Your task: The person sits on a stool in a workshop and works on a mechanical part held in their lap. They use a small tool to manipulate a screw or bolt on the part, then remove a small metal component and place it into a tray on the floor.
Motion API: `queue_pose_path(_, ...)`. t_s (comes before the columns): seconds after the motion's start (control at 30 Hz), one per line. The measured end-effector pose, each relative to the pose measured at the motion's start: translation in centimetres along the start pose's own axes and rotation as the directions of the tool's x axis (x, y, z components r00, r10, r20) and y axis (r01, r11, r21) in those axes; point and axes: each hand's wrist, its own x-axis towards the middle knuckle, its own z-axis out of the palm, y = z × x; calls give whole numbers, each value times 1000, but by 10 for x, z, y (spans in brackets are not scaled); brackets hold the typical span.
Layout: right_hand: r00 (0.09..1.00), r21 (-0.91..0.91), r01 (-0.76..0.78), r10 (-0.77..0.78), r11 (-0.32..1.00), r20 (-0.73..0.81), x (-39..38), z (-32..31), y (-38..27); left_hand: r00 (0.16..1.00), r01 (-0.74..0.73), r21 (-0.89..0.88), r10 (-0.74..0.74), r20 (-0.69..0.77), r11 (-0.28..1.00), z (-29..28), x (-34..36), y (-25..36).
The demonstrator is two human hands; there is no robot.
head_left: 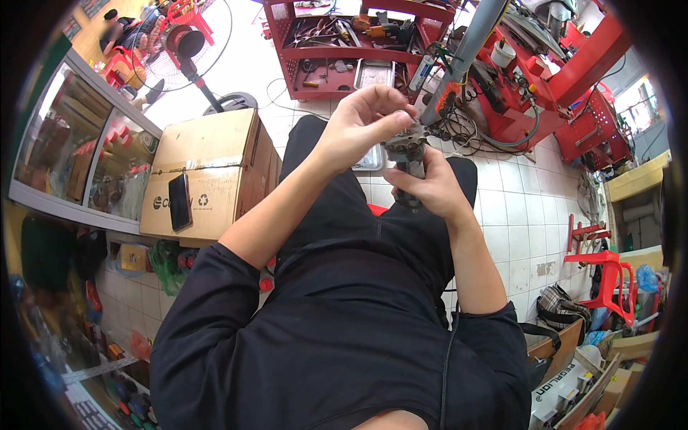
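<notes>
My right hand (430, 186) is wrapped round a dark, greasy metal mechanical part (405, 149), held upright above my lap. My left hand (362, 132) is at the top of that part, its fingers curled and the thumb reaching to the part's upper end; whether it pinches a small piece there is hidden. A pale metal tray (367, 161) lies on the floor just beyond, partly covered by my hands.
Red tool cart (301, 54) ahead, grey pole (462, 54) and red machinery (545, 93) at right, with cables beneath. Cardboard box (208, 150) bearing a black phone (180, 201) at left; fan (188, 50) and seated person (122, 32) behind. Red stool (605, 261) at right.
</notes>
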Motion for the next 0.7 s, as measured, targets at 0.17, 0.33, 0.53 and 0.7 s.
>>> queue_pose_path(0.17,1000,-42,-16,16,999,-17,-2,-4,-5,994,-93,-30,94,48,995,2,0,6)
queue_pose_path(0.33,998,-21,-39,40,999,39,-3,-5,-8,998,-44,129,39,45,991,-8,-1,0)
queue_pose_path(0.53,999,-27,-18,19,999,37,-3,-7,-6,998,-42,18,41,48,999,-3,0,6)
queue_pose_path(0.7,999,-26,-8,10,1000,50,-3,-5,-8,998,-28,185,18,53,982,-8,0,6)
